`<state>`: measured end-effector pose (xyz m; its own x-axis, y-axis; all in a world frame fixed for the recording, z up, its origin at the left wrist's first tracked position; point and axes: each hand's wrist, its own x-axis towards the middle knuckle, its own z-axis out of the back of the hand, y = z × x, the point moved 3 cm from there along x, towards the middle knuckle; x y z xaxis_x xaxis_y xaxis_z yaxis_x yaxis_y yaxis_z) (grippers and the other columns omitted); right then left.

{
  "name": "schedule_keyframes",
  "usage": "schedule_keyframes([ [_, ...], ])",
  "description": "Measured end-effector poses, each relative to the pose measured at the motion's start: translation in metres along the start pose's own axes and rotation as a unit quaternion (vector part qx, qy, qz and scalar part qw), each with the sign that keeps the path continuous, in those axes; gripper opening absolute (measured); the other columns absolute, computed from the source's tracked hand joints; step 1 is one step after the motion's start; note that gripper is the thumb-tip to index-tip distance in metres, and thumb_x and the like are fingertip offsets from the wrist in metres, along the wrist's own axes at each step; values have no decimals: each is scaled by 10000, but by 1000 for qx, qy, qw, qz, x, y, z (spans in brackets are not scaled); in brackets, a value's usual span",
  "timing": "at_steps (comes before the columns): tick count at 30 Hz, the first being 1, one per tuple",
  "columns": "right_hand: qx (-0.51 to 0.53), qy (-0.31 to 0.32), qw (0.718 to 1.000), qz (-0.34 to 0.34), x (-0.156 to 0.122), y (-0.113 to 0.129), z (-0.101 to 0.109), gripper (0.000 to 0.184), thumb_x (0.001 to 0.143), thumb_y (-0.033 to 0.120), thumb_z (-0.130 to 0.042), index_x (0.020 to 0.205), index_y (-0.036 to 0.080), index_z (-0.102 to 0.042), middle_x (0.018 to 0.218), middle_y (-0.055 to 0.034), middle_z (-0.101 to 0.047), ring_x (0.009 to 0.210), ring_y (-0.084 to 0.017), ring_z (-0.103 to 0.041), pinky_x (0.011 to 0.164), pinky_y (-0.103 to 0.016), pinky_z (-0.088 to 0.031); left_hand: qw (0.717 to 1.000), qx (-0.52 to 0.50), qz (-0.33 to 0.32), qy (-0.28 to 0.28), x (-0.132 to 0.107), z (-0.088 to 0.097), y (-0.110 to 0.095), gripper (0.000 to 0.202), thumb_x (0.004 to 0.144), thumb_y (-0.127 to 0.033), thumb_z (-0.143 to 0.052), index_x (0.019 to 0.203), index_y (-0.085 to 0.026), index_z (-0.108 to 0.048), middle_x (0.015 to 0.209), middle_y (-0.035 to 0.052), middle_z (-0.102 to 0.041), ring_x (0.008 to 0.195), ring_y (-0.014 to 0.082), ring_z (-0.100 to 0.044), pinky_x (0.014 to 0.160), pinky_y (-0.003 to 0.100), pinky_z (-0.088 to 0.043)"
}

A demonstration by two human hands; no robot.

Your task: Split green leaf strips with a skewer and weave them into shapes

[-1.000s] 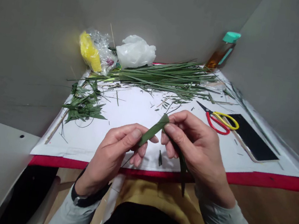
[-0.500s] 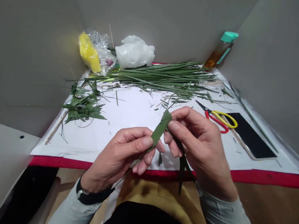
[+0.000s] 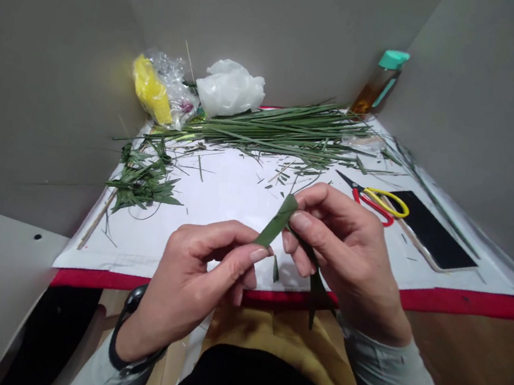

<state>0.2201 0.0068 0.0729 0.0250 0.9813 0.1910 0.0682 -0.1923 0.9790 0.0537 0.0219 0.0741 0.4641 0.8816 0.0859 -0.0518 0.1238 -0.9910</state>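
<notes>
The right hand [image 3: 348, 261] is clamped on a folded green leaf strip [image 3: 276, 221], thumb and fingers pinching the crease, apparently so the springy blade cannot open, and the strip's dark tail [image 3: 316, 298] hangs below that grip. The left hand [image 3: 188, 292] sits just beside the strip, fingers curled and thumb tip at its lower end; whether it grips or only touches, I cannot tell. A black wristband [image 3: 127, 334] circles that wrist. Under the strip, a small leaf scrap [image 3: 276, 269] rests on a white paper sheet [image 3: 97, 259]. To the strip's right lie red-and-yellow scissors [image 3: 374, 200], near a black flat slab [image 3: 429, 231]; to its left, a heap of leafy sprigs [image 3: 142, 185]. Beyond it stretches a long bundle of green blades [image 3: 266, 133], and farther still stand a white plastic bag [image 3: 229, 88], a clear plastic bag [image 3: 170, 80] holding something yellow, and a teal-capped bottle [image 3: 376, 88] of amber liquid.
</notes>
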Motion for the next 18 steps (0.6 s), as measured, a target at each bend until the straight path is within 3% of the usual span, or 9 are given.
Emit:
schedule_keyframes([
  [4,-15,-16,1000,5,1,2,0,79,926,246,-649,875,221,-592,619,65,-630,401,-59,-505,382,-187,-343,997,61,-27,23,3,2,-5,177,944,-240,-625,796,-170,-693,573,-15,-651,476,92,-597,499,197,-458],
  [11,-27,-58,998,15,8,4,6,78,927,240,-642,868,212,-597,626,59,-618,405,-49,-482,360,-178,-294,998,-4,28,60,3,9,5,170,949,-252,-632,799,-175,-656,599,-18,-674,488,97,-617,532,204,-476],
  [18,-44,-44,998,11,13,10,5,110,919,273,-651,874,207,-576,627,56,-624,408,-55,-485,368,-180,-302,993,-79,35,77,16,17,17,207,971,-312,-591,936,-156,-722,938,90,-761,905,216,-713,872,320,-538],
])
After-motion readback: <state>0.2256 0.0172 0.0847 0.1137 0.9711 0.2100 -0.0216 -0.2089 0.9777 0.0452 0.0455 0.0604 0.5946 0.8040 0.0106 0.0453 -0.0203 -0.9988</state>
